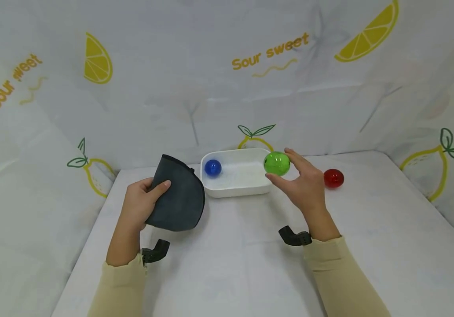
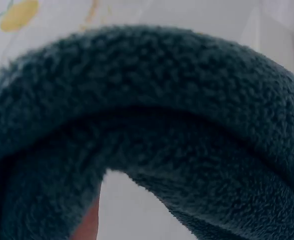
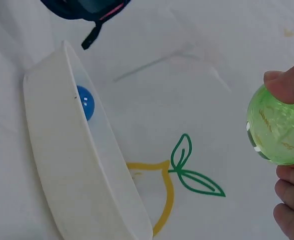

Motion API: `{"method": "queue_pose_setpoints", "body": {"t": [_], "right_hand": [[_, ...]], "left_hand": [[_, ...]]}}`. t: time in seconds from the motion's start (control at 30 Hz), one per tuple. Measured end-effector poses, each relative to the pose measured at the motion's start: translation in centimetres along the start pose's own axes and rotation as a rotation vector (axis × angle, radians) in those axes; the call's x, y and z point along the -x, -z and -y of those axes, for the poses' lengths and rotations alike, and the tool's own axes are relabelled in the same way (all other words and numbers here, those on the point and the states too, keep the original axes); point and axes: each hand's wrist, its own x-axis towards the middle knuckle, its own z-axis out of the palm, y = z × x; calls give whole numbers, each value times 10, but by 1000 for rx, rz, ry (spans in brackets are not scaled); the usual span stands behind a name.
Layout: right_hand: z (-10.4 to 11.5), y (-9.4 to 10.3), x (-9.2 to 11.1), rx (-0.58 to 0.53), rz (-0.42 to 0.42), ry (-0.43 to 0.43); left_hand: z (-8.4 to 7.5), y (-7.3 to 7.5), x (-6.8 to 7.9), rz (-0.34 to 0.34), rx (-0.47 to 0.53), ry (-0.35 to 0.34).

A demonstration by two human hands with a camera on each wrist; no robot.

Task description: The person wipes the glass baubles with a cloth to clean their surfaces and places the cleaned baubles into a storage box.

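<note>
I see left hand pinching dark cloth near white tray | right hand half-spread, pinching green ball both sides, likely against slipping, near tray, height unclear | tray presumably corrals blue ball

Glossy see-through green ball, fuzzy matt dark cloth, smooth plastic-looking white tray

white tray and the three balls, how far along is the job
Probably done, if balls go in the white tray: the blue ball sits inside it. In hand: the right hand grips the green ball; the left hand holds a dark fabric item. Seemingly left: the red ball, on the table outside the tray.
</note>
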Motion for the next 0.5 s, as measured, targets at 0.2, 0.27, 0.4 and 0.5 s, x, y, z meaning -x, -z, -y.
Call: {"method": "queue_pose_setpoints", "body": {"t": [0.2, 0.27, 0.4, 0.5], "right_hand": [[21, 3, 6, -83, 66, 32], [28, 1, 10, -103, 110, 53], [39, -5, 21, -124, 193, 92], [41, -7, 27, -143, 227, 90]], "left_hand": [[-33, -25, 13, 45, 103, -127], [-39, -39, 14, 68, 126, -170], [-46, -70, 15, 108, 195, -254], [-48, -91, 17, 162, 265, -291]]}}
